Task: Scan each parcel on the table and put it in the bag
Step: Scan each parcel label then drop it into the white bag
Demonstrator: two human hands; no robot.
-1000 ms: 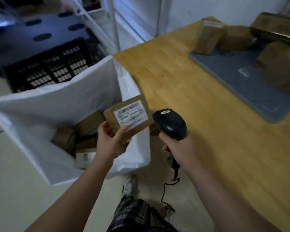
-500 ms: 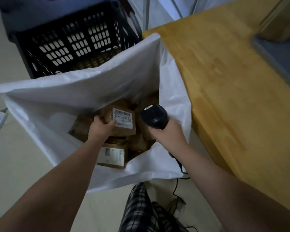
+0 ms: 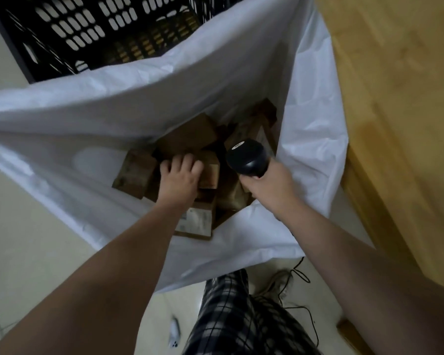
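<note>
A large white bag point(image 3: 164, 98) stands open on the floor beside the wooden table point(image 3: 395, 98). Several brown cardboard parcels lie inside it, among them one point(image 3: 135, 172) at the left and a labelled one point(image 3: 198, 221) near the front. My left hand point(image 3: 181, 175) is down in the bag, palm down, fingers curled over the edge of a brown parcel point(image 3: 210, 172) that lies on the pile. My right hand point(image 3: 269, 185) grips a black handheld scanner point(image 3: 248, 156) over the bag's right side, head pointing up and left.
A black slotted plastic crate point(image 3: 87, 34) stands just behind the bag. The scanner's cable point(image 3: 300, 275) trails on the pale floor by my feet. The table's edge runs along the right of the bag.
My left hand has carried the labelled parcel from beside the scanner down into the bag onto the pile, its label now out of sight. My view has tilted down over the bag.
</note>
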